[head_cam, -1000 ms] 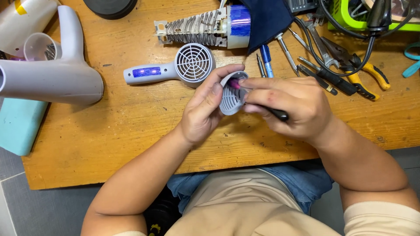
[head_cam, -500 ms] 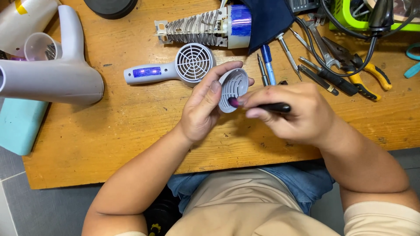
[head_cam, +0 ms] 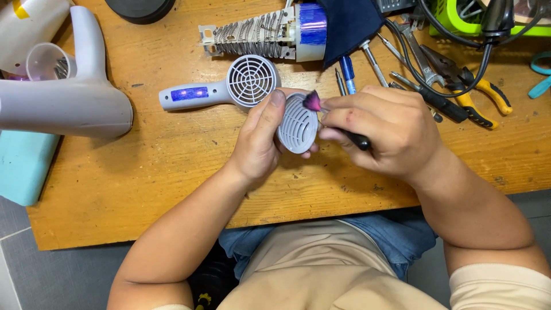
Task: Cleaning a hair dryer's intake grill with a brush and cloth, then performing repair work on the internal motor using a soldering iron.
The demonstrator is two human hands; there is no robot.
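The pink brush tip has moved from the grille cover's lower edge to its top.

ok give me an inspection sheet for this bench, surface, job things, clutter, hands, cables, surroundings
surface: worn wooden bench, scratched, light marks
job's things: round grey grille and pink-tipped brush touching its rim
clutter: grey hair dryer, fan handle piece, heating coil, pliers, screwdrivers, dark cloth
grippers: left hand has a grip on the grille; right hand grips the brush
cables: black cable over the tools
surroundings: teal box at left edge, grey floor
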